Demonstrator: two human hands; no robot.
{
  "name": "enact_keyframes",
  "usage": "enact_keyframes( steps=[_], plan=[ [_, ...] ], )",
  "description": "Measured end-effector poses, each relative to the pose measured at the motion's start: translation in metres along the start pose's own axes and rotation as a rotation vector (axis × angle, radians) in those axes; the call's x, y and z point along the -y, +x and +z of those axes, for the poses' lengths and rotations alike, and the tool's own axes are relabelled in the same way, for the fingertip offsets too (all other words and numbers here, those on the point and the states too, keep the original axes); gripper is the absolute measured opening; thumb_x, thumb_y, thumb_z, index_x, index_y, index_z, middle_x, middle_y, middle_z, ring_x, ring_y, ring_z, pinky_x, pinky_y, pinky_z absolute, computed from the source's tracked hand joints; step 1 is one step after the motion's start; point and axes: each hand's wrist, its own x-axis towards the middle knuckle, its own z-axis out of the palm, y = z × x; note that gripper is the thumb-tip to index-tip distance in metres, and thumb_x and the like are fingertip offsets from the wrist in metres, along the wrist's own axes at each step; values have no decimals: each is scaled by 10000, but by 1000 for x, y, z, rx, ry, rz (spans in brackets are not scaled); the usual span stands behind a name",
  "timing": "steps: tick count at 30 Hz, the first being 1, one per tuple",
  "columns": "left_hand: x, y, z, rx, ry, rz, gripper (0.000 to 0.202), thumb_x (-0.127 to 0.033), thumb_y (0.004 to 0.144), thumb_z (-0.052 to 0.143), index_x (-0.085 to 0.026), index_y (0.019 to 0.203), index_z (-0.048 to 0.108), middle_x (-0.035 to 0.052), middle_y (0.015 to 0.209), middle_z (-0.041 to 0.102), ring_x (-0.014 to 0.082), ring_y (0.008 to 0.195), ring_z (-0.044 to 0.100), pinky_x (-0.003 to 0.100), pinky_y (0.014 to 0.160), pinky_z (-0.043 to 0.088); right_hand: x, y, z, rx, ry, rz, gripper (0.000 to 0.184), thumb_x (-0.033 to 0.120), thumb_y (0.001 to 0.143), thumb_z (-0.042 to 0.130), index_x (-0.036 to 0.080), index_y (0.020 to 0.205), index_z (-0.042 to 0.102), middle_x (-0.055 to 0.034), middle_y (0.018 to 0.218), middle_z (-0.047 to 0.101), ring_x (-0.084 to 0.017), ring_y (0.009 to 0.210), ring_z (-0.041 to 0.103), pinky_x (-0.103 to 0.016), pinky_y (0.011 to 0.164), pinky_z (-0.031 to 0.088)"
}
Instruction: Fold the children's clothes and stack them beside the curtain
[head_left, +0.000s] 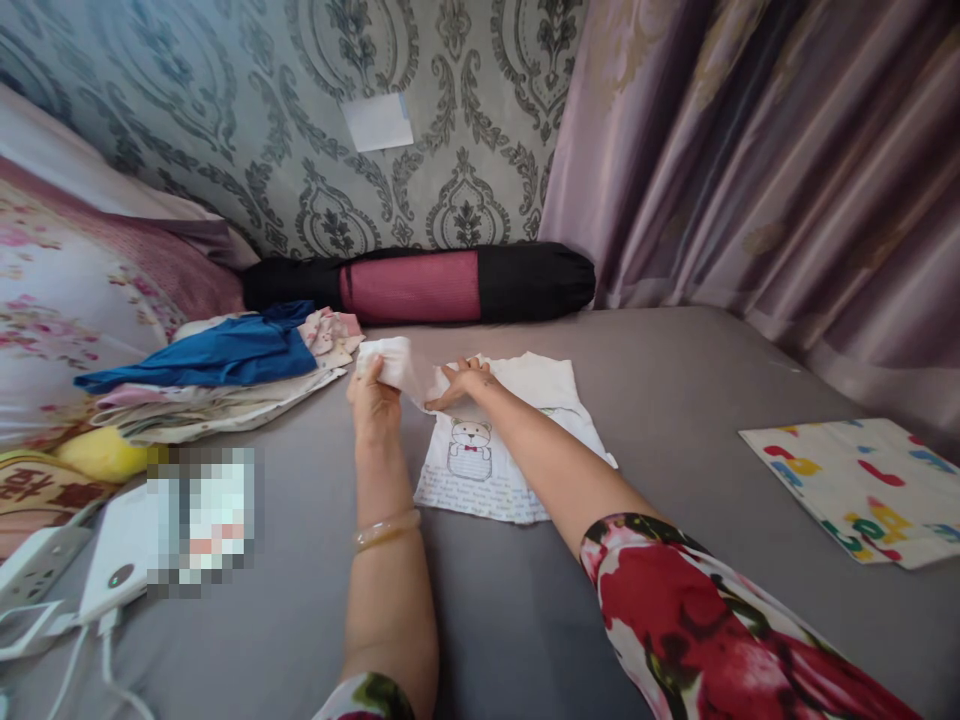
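Note:
A small white shirt (525,470) with a printed bear and rows of small lettering lies on the grey sheet in front of me. My left hand (376,392) is closed on a raised white part of it, probably a sleeve, left of the shirt's body. Flat on the shirt's upper left rests my right hand (463,383), its fingers spread and pressing the cloth. My right forearm crosses over the shirt and hides some of its middle.
At left lie a pile of clothes (225,350), a yellow cushion (112,453), a white power bank (131,545) with cables and a power strip (45,560). A black and pink roll (420,285) lies along the wall. A folded patterned cloth (862,485) is at right.

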Motion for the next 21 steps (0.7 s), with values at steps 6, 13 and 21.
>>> enact_keyframes(
  steps=[6,13,21],
  plan=[
    [12,-19,20,19,23,41,226,-222,655,716,-192,832,580,8,850,681,172,861,663,274,728,530,-20,-8,0,-105,174,-187,948,606,682,694,240,1479,333,-137,1557,249,-347,1424,194,-516,1125,177],
    [29,-31,31,109,135,9,291,-318,660,736,-200,813,519,-29,763,603,113,713,613,223,648,492,-66,-34,9,-404,1057,-2,196,235,934,488,139,1041,622,-126,1141,662,-188,1042,639,-320,903,493],
    [52,-62,48,304,540,61,297,-410,763,685,-210,860,487,-32,702,501,118,617,518,223,538,382,-100,-77,28,-303,1768,249,65,152,933,488,137,904,544,-76,784,679,-146,682,677,-301,733,566]
  ],
)
